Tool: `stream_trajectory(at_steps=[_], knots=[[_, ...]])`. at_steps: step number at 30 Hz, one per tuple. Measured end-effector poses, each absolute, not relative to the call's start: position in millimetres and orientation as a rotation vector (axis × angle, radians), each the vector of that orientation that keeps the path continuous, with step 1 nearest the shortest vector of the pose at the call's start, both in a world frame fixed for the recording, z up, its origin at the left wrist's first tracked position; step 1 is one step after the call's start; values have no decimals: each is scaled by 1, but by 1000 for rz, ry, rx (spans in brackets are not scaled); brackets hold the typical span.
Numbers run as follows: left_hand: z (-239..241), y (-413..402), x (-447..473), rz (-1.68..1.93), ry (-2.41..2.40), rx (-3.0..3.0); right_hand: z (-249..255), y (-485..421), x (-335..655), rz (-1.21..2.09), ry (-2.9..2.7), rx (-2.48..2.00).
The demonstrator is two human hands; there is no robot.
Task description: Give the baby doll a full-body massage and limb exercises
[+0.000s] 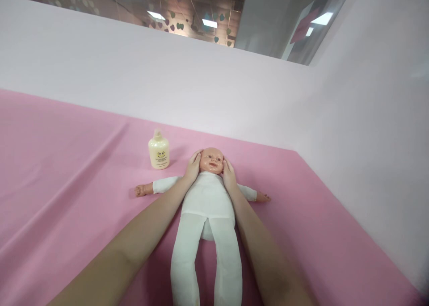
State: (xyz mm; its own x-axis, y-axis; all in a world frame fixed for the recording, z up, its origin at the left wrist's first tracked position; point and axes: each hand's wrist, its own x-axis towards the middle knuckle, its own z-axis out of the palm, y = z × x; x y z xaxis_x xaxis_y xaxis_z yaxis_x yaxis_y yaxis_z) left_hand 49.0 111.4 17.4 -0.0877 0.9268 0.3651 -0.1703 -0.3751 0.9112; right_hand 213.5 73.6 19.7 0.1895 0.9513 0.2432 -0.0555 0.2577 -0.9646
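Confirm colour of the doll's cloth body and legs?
White, on the doll; the head view shows it best.

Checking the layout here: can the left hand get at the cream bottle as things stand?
Probably yes: the left hand rests on the doll's head, and the bottle stands close on its left, only bare pink cloth between.

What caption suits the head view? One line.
Left hand and right hand cup the head of a baby doll on pink cloth, cream bottle nearby.
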Motion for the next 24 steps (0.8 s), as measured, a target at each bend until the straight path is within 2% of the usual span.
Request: stream_trajectory(at_steps=[13, 24], knots=[[14, 111, 52, 1574, 923, 1384, 15, 76, 212, 793, -1174, -1035], [20, 108, 52, 1611, 929, 1391, 25, 71, 208, 818, -1190, -1069]])
